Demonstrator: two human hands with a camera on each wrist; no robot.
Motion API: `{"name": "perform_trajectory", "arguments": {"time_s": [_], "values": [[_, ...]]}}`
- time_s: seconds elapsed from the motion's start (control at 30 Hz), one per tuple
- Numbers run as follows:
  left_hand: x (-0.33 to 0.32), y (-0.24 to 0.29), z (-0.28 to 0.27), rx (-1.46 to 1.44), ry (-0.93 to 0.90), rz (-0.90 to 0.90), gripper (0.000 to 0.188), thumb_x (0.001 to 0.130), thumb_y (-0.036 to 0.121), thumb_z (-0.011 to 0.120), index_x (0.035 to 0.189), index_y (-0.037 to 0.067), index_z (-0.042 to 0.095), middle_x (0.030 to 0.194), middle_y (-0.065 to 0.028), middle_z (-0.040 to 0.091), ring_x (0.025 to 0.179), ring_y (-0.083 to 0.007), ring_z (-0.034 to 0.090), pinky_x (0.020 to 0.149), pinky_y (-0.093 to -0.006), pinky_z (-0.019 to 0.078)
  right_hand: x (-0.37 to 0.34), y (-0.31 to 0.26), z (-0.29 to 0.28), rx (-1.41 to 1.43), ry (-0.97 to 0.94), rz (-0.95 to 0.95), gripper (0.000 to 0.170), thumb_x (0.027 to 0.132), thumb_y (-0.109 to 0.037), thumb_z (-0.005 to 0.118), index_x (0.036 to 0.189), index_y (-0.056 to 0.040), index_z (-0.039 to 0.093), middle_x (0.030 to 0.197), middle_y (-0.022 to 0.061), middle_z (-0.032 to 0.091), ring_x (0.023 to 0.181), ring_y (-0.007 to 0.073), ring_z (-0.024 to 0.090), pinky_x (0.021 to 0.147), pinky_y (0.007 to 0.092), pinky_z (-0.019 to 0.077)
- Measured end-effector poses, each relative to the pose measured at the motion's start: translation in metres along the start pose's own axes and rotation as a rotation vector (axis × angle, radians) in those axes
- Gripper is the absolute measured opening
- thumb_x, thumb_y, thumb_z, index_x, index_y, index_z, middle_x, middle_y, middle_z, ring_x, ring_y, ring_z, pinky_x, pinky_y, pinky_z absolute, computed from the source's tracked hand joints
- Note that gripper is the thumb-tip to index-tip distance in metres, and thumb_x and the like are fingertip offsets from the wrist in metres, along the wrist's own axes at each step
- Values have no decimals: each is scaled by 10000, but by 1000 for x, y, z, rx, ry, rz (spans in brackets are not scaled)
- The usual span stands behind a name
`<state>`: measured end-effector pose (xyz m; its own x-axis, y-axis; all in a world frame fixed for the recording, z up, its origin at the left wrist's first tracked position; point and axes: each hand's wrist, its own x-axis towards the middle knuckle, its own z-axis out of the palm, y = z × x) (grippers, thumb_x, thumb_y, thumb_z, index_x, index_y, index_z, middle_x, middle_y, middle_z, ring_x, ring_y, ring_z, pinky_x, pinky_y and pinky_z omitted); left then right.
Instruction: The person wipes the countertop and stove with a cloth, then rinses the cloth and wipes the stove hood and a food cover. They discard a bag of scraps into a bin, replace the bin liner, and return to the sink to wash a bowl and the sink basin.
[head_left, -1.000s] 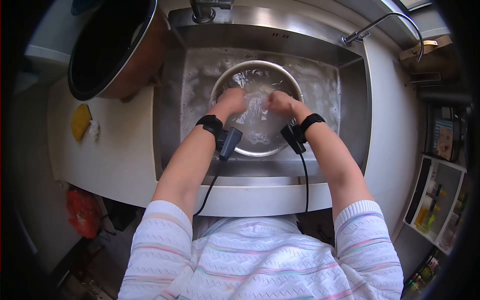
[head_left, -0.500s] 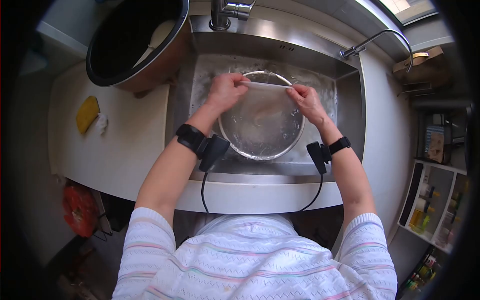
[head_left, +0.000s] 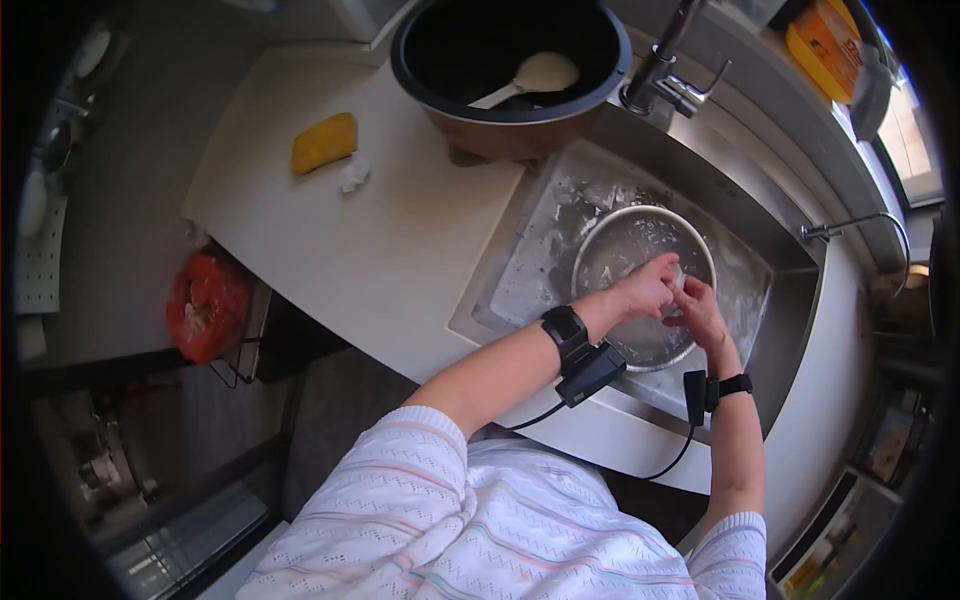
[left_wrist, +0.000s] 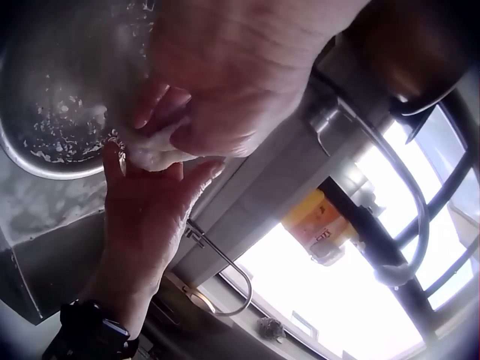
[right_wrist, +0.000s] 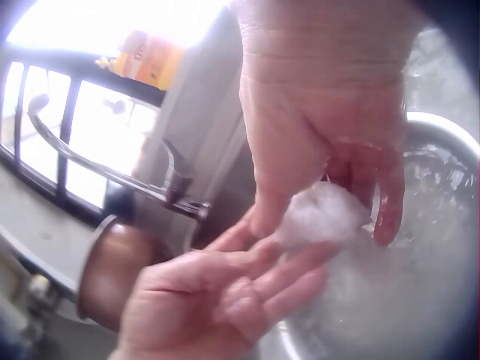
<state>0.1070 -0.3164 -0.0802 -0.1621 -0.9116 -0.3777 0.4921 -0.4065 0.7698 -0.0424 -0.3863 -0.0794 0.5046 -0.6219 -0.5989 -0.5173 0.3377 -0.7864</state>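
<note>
Low over the round metal basin (head_left: 578, 262), both hands meet at a small, wet, crumpled white cloth (head_left: 677, 277). The left hand (head_left: 643, 291) pinches it between thumb and curled fingers, as the left wrist view shows. In the right wrist view the right hand (right_wrist: 330, 97) has its thumb and fingers round the white wad (right_wrist: 322, 216), with the left hand's fingers against its underside. Cloudy water fills the basin, which stands in the steel sink (head_left: 795, 335).
Left of the sink stand a large dark-lined pot (head_left: 510, 132) with a white ladle (head_left: 546, 72) inside, a yellow sponge (head_left: 324, 143) and a crumpled white scrap (head_left: 354, 173). A faucet (head_left: 655, 85) rises behind. A thin curved tap (head_left: 870, 220) stands at the right.
The hands have come together and the cloth, stretched flat between them half a second ago, is now bunched. Earlier they were down in the water. The head view has turned left.
</note>
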Motion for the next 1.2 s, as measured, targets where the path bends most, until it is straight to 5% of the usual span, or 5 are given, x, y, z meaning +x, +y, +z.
{"name": "perform_trajectory", "arguments": {"time_s": [0.2,0.3,0.67,0.77,1.2], "values": [[-6,-5,-20,-7,222,-350,657,797,214,534,1364,87,226,1325,-121,331,933,-261,504,700,-392,467,56,76,2,-1109,168,-117,204,732,-92,540,892,23,594,747,73,605,644,174,583,583,311,482],[-12,0,-16,-181,359,-397,585,826,295,510,1326,86,290,1278,-143,377,1000,-350,487,722,-486,463,30,21,17,-171,126,-48,219,694,-48,485,875,4,596,727,37,602,638,140,558,594,285,446],[7,-47,-54,27,272,-23,458,783,174,490,1225,126,380,1070,-109,432,923,-257,466,665,-498,478,22,26,-10,-486,424,34,222,739,-64,520,941,-17,600,699,94,612,561,165,588,438,281,445],[-10,-12,-35,-288,264,-366,619,872,338,466,1317,0,200,1340,-270,177,1151,-490,340,755,-585,456,11,16,-2,-529,369,-200,220,716,-30,506,914,-4,598,660,111,591,560,163,534,533,301,443],[-8,-18,-2,-407,85,-377,332,844,392,546,1046,128,531,961,-46,578,884,-171,561,673,-386,469,-67,-56,-13,194,-106,-219,165,709,-55,555,858,-12,611,769,4,594,718,72,517,637,226,413]]}}
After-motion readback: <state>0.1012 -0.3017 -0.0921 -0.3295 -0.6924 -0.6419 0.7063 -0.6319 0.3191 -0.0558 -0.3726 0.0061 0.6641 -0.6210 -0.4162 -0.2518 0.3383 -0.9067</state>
